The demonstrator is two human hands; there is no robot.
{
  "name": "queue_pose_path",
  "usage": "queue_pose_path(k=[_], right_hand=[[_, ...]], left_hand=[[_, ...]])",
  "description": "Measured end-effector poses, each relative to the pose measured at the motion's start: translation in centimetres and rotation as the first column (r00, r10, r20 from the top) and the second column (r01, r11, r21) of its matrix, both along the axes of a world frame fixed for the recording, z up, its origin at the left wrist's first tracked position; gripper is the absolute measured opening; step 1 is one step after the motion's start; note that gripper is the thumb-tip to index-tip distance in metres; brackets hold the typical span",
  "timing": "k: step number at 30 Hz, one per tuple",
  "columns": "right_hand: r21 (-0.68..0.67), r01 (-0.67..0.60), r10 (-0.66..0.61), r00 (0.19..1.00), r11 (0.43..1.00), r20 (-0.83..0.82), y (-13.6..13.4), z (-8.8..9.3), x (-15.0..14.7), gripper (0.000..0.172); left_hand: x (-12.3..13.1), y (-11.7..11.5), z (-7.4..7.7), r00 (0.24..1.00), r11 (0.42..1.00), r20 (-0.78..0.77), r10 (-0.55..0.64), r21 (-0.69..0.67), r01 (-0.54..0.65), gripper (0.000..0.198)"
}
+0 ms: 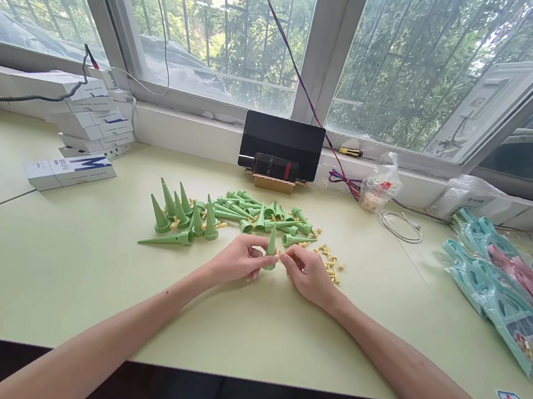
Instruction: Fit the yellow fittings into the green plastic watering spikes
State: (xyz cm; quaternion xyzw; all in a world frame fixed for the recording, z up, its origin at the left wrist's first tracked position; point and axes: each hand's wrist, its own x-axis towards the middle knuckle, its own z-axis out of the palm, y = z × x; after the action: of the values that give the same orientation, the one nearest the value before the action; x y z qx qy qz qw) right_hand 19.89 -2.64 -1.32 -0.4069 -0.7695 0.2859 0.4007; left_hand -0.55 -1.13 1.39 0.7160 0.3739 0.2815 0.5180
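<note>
My left hand [239,260] is closed round the base of a green cone spike [271,245], holding it upright with its tip up. My right hand [308,272] pinches at the spike's lower side, fingers together on a small yellow piece I can barely see. Just behind my hands lies a loose pile of green cone spikes [264,215]. Several more spikes [180,216] stand upright to the left, with one lying on its side. Small yellow valve pieces [331,264] are scattered to the right of my right hand.
A pale green table [66,265] runs to a window sill. A dark tablet [282,144] with a phone leans at the back. White boxes [74,168] lie at the left, teal packaged goods [505,290] at the right, and a white cable [400,225] and plastic bag near the sill.
</note>
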Motion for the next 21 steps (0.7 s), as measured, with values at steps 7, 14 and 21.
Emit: queue_pose_path(k=[7, 14, 21], right_hand=[[0.003, -0.045, 0.045, 0.999, 0.999, -0.006, -0.08, 0.03, 0.12, 0.028], [-0.004, -0.043, 0.043, 0.999, 0.999, 0.022, -0.01, -0.15, 0.11, 0.029], [0.009, -0.039, 0.038, 0.998, 0.999, 0.042, 0.02, -0.27, 0.16, 0.031]], left_hand=[[-0.04, 0.10, -0.01, 1.000, 1.000, 0.007, 0.019, 0.008, -0.019, 0.024], [0.00, 0.15, -0.03, 1.000, 1.000, 0.007, -0.002, 0.001, 0.002, 0.027], [-0.10, 0.02, 0.11, 1.000, 0.999, -0.004, -0.031, -0.020, 0.031, 0.031]])
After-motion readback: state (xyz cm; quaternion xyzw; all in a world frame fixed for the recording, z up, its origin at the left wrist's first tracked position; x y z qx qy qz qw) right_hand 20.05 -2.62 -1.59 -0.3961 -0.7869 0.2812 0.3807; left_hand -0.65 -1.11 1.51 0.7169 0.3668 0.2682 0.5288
